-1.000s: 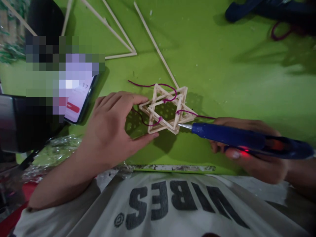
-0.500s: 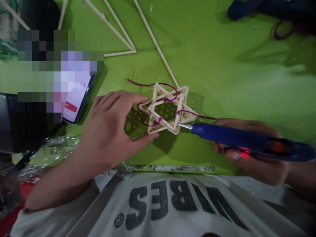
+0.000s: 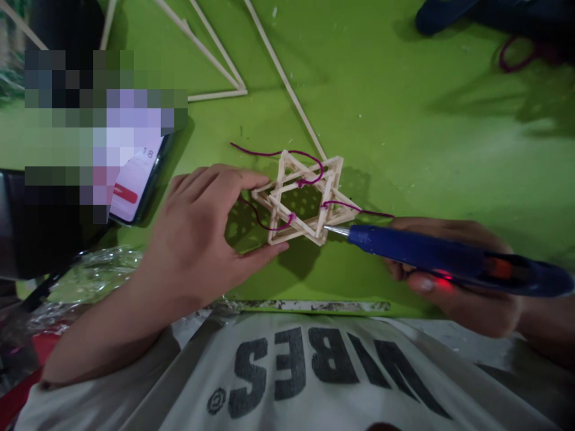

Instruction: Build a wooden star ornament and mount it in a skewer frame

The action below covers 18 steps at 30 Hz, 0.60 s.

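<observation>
A six-pointed star point(image 3: 330, 185) of thin wooden sticks is held at its left side between the thumb and fingers of my left hand point(image 3: 193, 221). Purple strings point(image 3: 269, 154) are tied to several of its inner sticks. My right hand point(image 3: 485, 311) is wrapped round a blue hot glue gun point(image 3: 413, 248) with a red light glowing on it. Its metal nozzle point(image 3: 336, 230) points left, with the tip at the star's lower right corner. Whether the tip touches the wood I cannot tell.
On the green table point(image 3: 386, 108), a long stick point(image 3: 287, 84) reaches the star's top, and joined sticks point(image 3: 220, 94) lie further back. A phone point(image 3: 135, 185), partly blurred out, lies left by clear plastic wrap point(image 3: 108, 269). A dark object point(image 3: 449, 15) and purple string loop point(image 3: 503, 57) are back right.
The view has shifted very slightly, most visibly at the phone on the left. Both hands, the star and the hot glue gun stay in nearly the same place.
</observation>
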Available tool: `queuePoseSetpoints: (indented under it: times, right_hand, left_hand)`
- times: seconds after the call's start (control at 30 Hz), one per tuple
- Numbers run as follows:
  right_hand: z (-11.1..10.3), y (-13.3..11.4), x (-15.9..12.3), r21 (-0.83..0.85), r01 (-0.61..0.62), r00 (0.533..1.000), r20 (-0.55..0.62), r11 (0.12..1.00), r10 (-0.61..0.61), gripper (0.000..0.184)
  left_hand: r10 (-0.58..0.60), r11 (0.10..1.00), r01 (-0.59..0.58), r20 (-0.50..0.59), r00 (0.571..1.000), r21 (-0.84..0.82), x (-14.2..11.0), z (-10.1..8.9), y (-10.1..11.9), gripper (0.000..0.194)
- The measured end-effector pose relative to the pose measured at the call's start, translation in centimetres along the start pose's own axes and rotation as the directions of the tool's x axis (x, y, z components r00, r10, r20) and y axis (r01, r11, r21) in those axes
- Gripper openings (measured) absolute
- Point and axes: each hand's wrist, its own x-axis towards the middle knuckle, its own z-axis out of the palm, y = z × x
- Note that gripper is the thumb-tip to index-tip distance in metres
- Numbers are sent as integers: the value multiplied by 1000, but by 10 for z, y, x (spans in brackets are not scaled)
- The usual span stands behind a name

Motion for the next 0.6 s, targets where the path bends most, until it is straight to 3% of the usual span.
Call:
queuePoseSetpoints:
  times: [0.6]
  right_hand:
    - [3,0,0,11,24,1000,3,1000,-24,10]
  left_hand:
    - [-15,1000,15,9,1000,18,1,1,1,67]
